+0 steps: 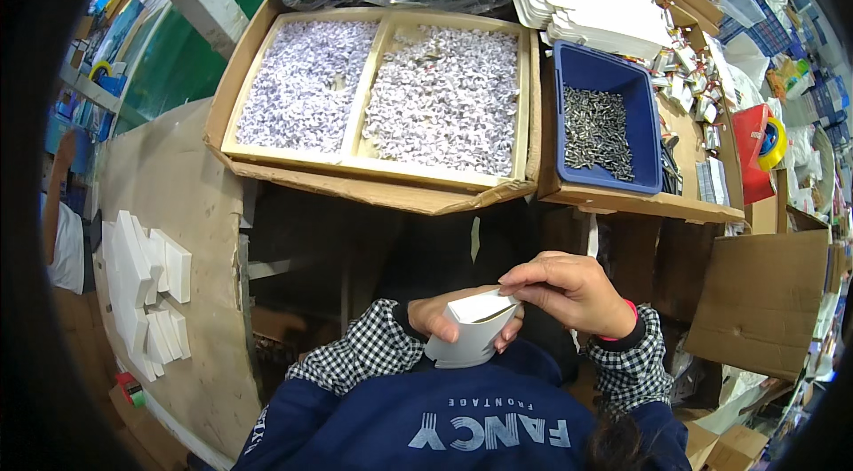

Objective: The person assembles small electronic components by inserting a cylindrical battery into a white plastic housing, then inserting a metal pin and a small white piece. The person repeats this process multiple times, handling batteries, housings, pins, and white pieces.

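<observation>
Box: small white card box (471, 333), half folded, held close to the body just above the dark blue jacket (462, 418) — nearest thing to the camera.
Left hand: left hand (435, 318) cups the box from beneath and behind, fingers wrapped round its side.
Right hand: right hand (573, 291) pinches the top flap at the box's upper right edge, thumb and fingertips closed on the card.
Handling: looks light and thin — stiff along the creases, easy to dent or crumple on the flat panels; best taken by the folded edges and corners, not squeezed across the open mouth.
Tray: wide cardboard tray (369, 102) ahead, two compartments heaped with small pale pieces.
Bin: blue bin (582, 71) right of the tray, holding small dark metal parts.
Stack: flat white blanks (586, 4) piled behind the bin.
Left table: more white folded pieces (147, 293) lie well apart to the left.
</observation>
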The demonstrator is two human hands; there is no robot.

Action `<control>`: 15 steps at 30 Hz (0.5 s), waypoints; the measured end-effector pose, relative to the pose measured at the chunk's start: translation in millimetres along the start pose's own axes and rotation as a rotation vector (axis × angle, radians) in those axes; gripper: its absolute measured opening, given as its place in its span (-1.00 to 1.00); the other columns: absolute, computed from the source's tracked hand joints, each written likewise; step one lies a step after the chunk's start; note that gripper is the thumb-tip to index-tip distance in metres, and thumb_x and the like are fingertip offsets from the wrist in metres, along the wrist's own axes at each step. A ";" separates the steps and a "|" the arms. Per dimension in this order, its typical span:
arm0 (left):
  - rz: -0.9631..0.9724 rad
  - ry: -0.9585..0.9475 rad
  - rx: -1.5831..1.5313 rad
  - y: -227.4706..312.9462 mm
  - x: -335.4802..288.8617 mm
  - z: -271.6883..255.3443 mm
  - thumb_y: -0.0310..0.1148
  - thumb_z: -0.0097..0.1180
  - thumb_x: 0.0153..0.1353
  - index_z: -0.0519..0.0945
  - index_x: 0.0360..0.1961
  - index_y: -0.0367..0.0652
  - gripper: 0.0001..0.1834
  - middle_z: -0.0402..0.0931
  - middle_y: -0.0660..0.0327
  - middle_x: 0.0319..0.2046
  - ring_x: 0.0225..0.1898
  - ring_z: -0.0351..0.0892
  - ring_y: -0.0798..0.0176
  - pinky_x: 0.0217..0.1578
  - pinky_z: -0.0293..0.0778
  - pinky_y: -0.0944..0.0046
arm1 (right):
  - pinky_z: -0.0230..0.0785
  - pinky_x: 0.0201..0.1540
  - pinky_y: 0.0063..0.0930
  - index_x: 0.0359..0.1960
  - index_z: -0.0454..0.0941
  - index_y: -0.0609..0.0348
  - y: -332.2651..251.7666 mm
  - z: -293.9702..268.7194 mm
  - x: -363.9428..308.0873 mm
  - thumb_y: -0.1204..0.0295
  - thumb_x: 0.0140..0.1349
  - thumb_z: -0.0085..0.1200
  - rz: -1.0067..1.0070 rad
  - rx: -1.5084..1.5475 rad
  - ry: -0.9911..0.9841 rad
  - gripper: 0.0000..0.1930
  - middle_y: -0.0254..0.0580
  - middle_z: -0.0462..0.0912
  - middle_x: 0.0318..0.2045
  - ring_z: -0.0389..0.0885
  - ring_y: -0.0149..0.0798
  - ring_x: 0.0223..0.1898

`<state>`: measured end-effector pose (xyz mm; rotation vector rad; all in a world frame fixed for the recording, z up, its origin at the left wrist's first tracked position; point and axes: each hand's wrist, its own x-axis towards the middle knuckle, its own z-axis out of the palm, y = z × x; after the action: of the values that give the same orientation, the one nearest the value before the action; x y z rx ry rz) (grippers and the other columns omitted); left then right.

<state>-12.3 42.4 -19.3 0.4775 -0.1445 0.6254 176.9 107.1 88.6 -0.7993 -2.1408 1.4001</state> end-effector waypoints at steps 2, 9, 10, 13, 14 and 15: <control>0.013 0.014 0.027 2.2 0.3 -0.7 0.00 0.33 -0.14 0.13 0.23 -0.21 -0.02 0.30 0.08 -0.16 -0.09 0.33 0.17 -0.05 0.30 0.13 | 0.49 -0.20 -0.47 -0.15 0.60 0.17 -0.6 1.3 -2.0 0.63 0.12 0.12 0.019 0.052 0.035 -0.76 -0.19 0.67 -0.32 0.64 -0.22 -0.27; 0.046 0.025 0.013 1.0 0.2 4.3 0.00 0.35 -0.19 0.18 0.20 -0.19 -0.04 0.32 0.08 -0.16 -0.08 0.34 0.16 -0.03 0.29 0.13 | 0.48 -0.04 -0.37 -0.14 0.59 0.23 -2.4 12.4 -12.5 0.74 0.10 0.05 -0.029 0.113 0.135 -0.71 -0.12 0.67 -0.25 0.65 -0.17 -0.18; 0.039 0.029 0.043 1.4 0.4 3.5 0.04 0.36 -0.18 0.17 0.19 -0.20 -0.02 0.32 0.09 -0.14 -0.08 0.35 0.20 -0.03 0.31 0.17 | 0.47 -0.02 -0.35 -0.14 0.59 0.23 -2.7 12.9 -13.3 0.74 0.09 0.04 -0.071 0.100 0.139 -0.71 -0.11 0.67 -0.24 0.65 -0.17 -0.18; 0.021 0.007 0.105 3.0 1.6 -0.9 0.11 0.38 -0.17 0.15 0.20 -0.22 0.02 0.32 0.12 -0.12 -0.08 0.39 0.26 -0.05 0.37 0.25 | 0.42 0.04 -0.28 -0.18 0.59 0.21 -5.1 17.4 -15.4 0.77 0.05 0.02 -0.103 0.047 0.188 -0.69 -0.11 0.68 -0.24 0.65 -0.16 -0.19; 0.010 -0.001 0.108 2.9 1.8 -2.1 0.11 0.38 -0.17 0.15 0.20 -0.22 0.02 0.32 0.12 -0.11 -0.08 0.39 0.26 -0.05 0.37 0.25 | 0.42 0.04 -0.28 -0.19 0.59 0.22 -6.0 19.6 -15.6 0.76 0.06 0.04 -0.102 0.022 0.213 -0.71 -0.12 0.69 -0.26 0.66 -0.17 -0.19; 0.000 -0.008 0.112 2.8 1.9 -3.0 0.10 0.38 -0.17 0.14 0.21 -0.22 0.03 0.32 0.11 -0.11 -0.08 0.39 0.25 -0.05 0.38 0.25 | 0.42 0.04 -0.28 -0.19 0.59 0.22 -6.7 20.7 -15.6 0.76 0.08 0.06 -0.100 -0.002 0.237 -0.73 -0.13 0.69 -0.28 0.66 -0.18 -0.19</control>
<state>-12.5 46.8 -20.3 0.5879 -0.1175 0.6341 173.3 80.7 86.1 -0.8038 -1.9720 1.1899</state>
